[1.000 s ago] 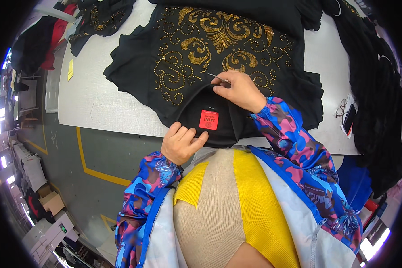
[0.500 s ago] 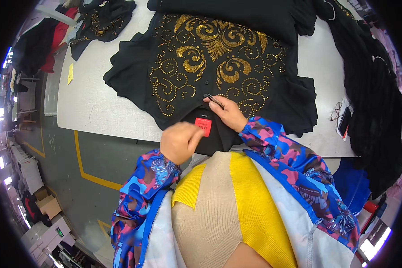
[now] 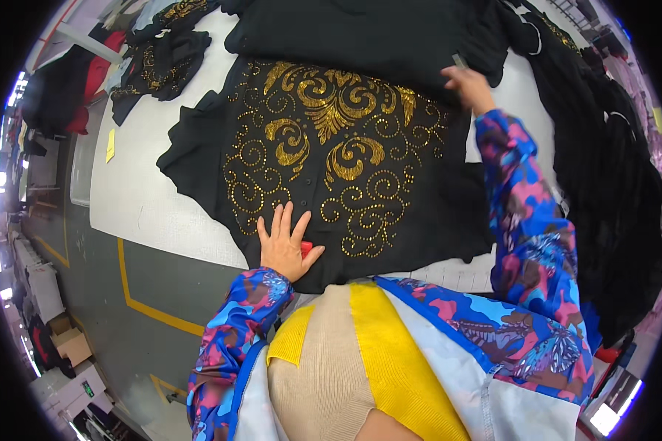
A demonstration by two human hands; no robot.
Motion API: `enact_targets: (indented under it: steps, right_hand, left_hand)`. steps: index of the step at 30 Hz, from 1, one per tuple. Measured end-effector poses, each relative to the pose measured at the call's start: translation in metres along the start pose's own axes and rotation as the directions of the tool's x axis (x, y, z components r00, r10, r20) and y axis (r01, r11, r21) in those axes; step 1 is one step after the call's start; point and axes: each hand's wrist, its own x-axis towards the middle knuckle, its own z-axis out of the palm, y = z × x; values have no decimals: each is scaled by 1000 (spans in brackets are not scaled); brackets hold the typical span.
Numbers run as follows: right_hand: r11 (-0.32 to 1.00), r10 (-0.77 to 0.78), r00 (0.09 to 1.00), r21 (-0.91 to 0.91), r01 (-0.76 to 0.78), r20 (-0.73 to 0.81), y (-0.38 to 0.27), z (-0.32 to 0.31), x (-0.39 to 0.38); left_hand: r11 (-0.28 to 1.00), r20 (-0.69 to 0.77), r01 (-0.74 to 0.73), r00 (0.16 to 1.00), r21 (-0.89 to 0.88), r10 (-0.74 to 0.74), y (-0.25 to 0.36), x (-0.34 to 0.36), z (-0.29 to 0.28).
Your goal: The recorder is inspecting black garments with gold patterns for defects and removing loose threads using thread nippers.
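A black buttoned top [image 3: 287, 187] with gold sequin and stud scrolls lies spread on the white table. My left hand [image 3: 283, 246] rests flat near its neckline, fingers spread, partly covering a red tag [image 3: 307, 248]. Farther off to the right, my right hand [image 3: 469, 87] is raised over the edge of a stack of black garments [image 3: 368, 37]. Its fingers are closed around a small slim tool, seemingly thread snips [image 3: 458, 61], with the tip pointing up and away. Motion smears this hand a little.
More gold-trimmed black garments [image 3: 162, 70] lie at the far left. A yellow paper slip [image 3: 110, 145] is stuck on the white table [image 3: 136, 187]. Long black garments [image 3: 603, 198] hang in a heap along the right side. A cardboard box [image 3: 72, 345] stands at lower left.
My right hand has swung from the neckline up and right, still holding the tool. The left hand has opened and flattened onto the top. The top appears lower and further left in view.
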Motion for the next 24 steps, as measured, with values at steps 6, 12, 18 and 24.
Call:
enact_targets:
  steps: [6,12,18,24]
  right_hand:
    - [366,-456,871,-854,371,183,112,-113,149]
    - [880,281,823,-210,-427,-494,98,-73,248]
    - [832,-17,756,-428,-352,-654,127,-101,340]
    - [855,179,836,-338,-393,-518,105,-102,348]
  left_hand:
    - [880,-53,258,952,-399,-303,30,80,-4]
    - [867,-80,441,880,-235,-469,46,113,7]
    - [896,-151,409,888,-174,-435,47,151,25]
    - [895,-146,403,890,-191,-432,45,162,28]
